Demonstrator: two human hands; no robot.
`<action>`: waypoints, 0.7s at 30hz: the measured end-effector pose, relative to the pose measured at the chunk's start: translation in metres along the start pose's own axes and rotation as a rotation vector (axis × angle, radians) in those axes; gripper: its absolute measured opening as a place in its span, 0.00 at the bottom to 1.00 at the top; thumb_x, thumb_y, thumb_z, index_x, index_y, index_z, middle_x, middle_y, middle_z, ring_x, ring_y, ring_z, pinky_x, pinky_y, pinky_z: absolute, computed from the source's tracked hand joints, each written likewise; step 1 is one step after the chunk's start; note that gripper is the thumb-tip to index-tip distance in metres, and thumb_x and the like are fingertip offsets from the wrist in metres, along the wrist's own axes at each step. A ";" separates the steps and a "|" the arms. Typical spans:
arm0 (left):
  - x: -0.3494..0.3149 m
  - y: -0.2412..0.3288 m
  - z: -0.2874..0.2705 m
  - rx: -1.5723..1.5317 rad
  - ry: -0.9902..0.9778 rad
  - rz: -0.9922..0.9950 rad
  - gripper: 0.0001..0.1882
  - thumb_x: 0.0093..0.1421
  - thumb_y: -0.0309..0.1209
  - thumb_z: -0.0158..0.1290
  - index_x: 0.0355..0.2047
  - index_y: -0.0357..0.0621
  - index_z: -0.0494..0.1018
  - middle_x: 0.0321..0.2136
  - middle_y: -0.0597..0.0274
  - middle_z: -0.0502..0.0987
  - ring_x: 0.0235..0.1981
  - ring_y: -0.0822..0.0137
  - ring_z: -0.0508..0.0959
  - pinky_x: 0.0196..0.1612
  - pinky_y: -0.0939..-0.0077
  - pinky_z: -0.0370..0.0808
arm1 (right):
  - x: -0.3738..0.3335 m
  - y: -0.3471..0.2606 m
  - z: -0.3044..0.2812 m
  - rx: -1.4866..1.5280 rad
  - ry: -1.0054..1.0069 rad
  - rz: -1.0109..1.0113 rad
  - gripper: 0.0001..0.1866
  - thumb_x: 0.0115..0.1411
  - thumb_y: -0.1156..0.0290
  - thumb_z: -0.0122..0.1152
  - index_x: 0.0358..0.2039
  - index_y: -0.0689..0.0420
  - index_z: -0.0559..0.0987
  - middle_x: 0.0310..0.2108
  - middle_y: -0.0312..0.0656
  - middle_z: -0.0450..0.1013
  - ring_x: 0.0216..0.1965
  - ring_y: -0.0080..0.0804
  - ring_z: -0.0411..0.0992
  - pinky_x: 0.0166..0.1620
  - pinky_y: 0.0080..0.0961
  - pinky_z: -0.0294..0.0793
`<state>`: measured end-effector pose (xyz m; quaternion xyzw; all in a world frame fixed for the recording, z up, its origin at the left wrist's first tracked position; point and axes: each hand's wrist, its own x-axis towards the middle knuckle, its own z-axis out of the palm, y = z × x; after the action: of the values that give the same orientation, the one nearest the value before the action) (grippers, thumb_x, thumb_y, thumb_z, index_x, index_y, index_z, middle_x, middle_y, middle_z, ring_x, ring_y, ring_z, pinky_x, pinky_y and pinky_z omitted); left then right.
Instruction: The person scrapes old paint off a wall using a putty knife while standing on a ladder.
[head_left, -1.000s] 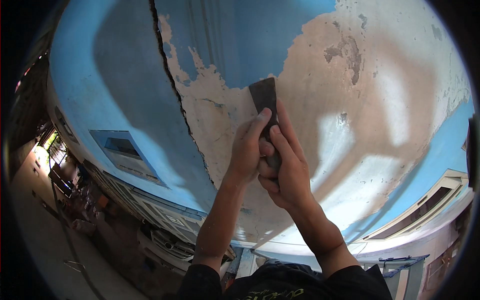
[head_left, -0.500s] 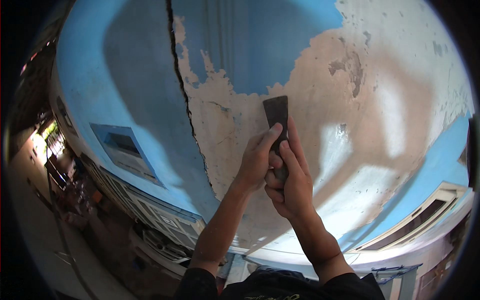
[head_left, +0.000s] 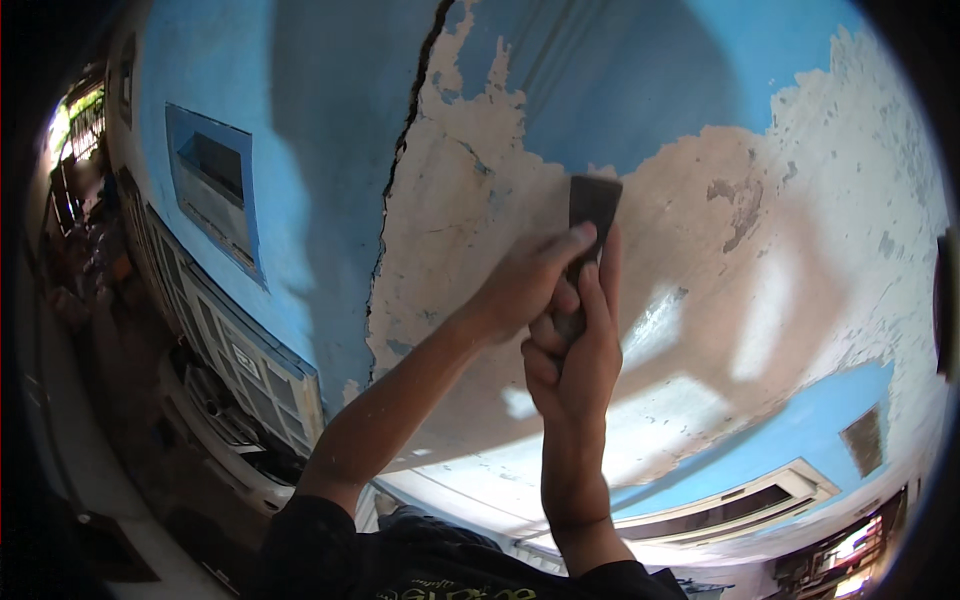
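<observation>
Both my hands are closed around a dark, flat-bladed scraper [head_left: 594, 198] whose blade points up at the wall. Its wide edge lies near the ragged lower border of the blue paint [head_left: 640, 90]. My left hand [head_left: 540, 275] grips the upper handle, its thumb laid along the blade's base. Lower down, my right hand [head_left: 580, 345] wraps the handle, with a finger stretched up beside the blade. Around and below the scraper is the bare, beige plaster [head_left: 480, 230]. Whether the edge touches the wall is hard to tell.
A dark jagged crack [head_left: 395, 170] runs down the wall left of my hands. Farther left are a recessed window [head_left: 212, 170] and a white-framed glazed panel [head_left: 250, 350]. At lower right sits a pale-framed opening [head_left: 720, 512]. Shadows and sunlit patches cross the plaster.
My view has turned, so the wall, crack and window appear shifted and tilted. Both hands keep their grip on the scraper, which appears a little farther right, still by the paint border.
</observation>
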<state>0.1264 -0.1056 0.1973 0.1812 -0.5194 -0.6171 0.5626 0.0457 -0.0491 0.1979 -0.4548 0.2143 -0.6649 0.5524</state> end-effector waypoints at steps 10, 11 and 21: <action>0.000 -0.008 0.001 -0.015 -0.050 -0.033 0.20 0.65 0.47 0.46 0.30 0.42 0.72 0.19 0.71 0.69 0.17 0.82 0.66 0.19 0.87 0.61 | -0.004 -0.001 -0.010 -0.013 -0.003 0.038 0.28 0.71 0.64 0.36 0.69 0.41 0.46 0.25 0.31 0.60 0.12 0.10 0.49 0.10 0.09 0.45; 0.000 -0.010 0.003 0.005 -0.018 -0.030 0.19 0.65 0.47 0.46 0.30 0.43 0.72 0.19 0.71 0.69 0.17 0.83 0.66 0.18 0.87 0.61 | -0.007 0.000 -0.015 -0.029 -0.003 0.033 0.28 0.70 0.64 0.37 0.69 0.41 0.46 0.25 0.31 0.60 0.13 0.10 0.49 0.10 0.09 0.45; 0.005 -0.011 -0.003 -0.028 -0.048 -0.004 0.21 0.64 0.49 0.47 0.30 0.42 0.73 0.20 0.71 0.70 0.17 0.82 0.66 0.19 0.88 0.62 | 0.000 0.000 -0.011 -0.084 0.003 0.030 0.28 0.70 0.66 0.36 0.69 0.42 0.45 0.24 0.30 0.59 0.12 0.10 0.48 0.09 0.09 0.45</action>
<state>0.1221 -0.1136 0.1887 0.1595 -0.5236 -0.6298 0.5511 0.0366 -0.0513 0.1919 -0.4734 0.2493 -0.6477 0.5424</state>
